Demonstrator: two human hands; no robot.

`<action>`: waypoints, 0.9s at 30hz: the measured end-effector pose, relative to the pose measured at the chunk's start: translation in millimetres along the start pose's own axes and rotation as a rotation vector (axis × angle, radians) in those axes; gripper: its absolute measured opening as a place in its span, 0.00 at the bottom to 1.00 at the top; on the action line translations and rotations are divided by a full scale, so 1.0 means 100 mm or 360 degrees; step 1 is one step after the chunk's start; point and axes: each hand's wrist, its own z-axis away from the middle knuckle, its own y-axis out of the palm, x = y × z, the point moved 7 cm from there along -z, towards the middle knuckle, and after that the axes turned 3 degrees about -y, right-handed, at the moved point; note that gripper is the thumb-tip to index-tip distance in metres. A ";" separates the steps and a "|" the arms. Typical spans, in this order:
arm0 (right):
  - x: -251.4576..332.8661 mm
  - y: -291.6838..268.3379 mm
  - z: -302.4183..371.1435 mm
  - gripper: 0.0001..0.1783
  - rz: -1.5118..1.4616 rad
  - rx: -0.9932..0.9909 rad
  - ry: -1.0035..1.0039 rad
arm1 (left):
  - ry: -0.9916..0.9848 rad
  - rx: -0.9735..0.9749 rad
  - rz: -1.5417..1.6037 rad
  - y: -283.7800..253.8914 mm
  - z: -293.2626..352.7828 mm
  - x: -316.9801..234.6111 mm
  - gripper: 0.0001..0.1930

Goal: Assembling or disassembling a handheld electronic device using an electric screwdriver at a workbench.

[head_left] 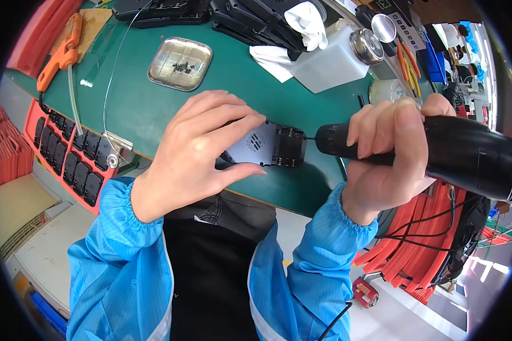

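Observation:
A small grey plastic device [256,143] lies on the green work mat, with a slotted pattern on its back and a black battery compartment at its right end. My left hand [196,150] steadies it, fingers along the far side and thumb along the near side. In the fist of my right hand [389,145] is a black electric screwdriver [475,150], held nearly level. Its thin bit points left, right by the compartment's end; whether it touches I cannot tell. Behind my left hand sits a square metal dish [164,57] with small dark screws [183,67] in it.
An orange glue gun [67,54] lies at the far left. Black parts fill a red tray [68,150] beside the table's left edge. At the back stand black housings [256,23], white cloths [272,61] and a white bottle [331,63] with a metal cap.

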 end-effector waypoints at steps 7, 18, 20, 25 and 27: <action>-0.10 -0.01 0.03 0.15 -0.0384 0.0291 -0.0128 | 0.0021 -0.0008 0.0061 -0.01 0.03 0.03 0.32; 0.16 0.40 -0.25 0.14 -0.0797 0.0223 -0.0253 | 0.0057 -0.0005 0.0089 0.01 0.08 0.01 0.37; 0.02 0.73 -0.30 0.13 -0.0817 0.0266 -0.0265 | 0.0091 -0.0024 0.0126 0.01 0.08 0.02 0.38; -0.25 1.21 -0.34 0.12 -0.0627 0.0152 -0.0198 | 0.0056 0.0008 0.0155 0.01 0.08 0.05 0.37; -0.32 1.29 -0.35 0.12 -0.0581 0.0155 -0.0144 | 0.0102 -0.0023 0.0140 -0.01 0.07 0.02 0.36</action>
